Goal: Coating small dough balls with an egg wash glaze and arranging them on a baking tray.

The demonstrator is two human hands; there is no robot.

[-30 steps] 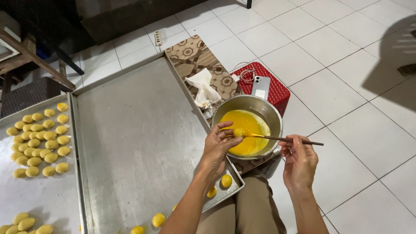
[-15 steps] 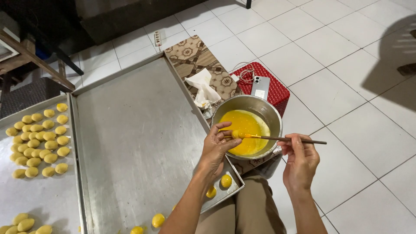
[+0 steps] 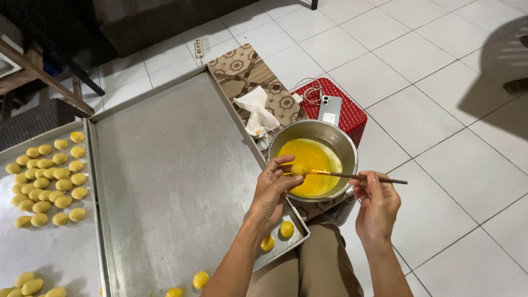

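Note:
My left hand (image 3: 273, 188) pinches a small yellow dough ball (image 3: 297, 170) over the rim of a steel bowl (image 3: 342, 144) filled with yellow egg wash (image 3: 313, 165). My right hand (image 3: 377, 201) holds a thin brown brush (image 3: 360, 176) by its handle, and the tip touches the dough ball. Both hands hover at the near right corner of a large metal baking tray (image 3: 176, 176). Two glazed dough balls (image 3: 276, 236) lie on that tray just under my left wrist.
A second tray (image 3: 55, 253) at the left carries several rows of yellow dough balls (image 3: 47, 179). Behind the bowl are a crumpled white tissue (image 3: 256, 113) on a patterned mat, and a phone (image 3: 329, 109) with a cable on a red stool (image 3: 352, 113). White floor tiles spread to the right.
Almost nothing has shifted; the brush and both hands stay over the bowl with only slight movement of the brush.

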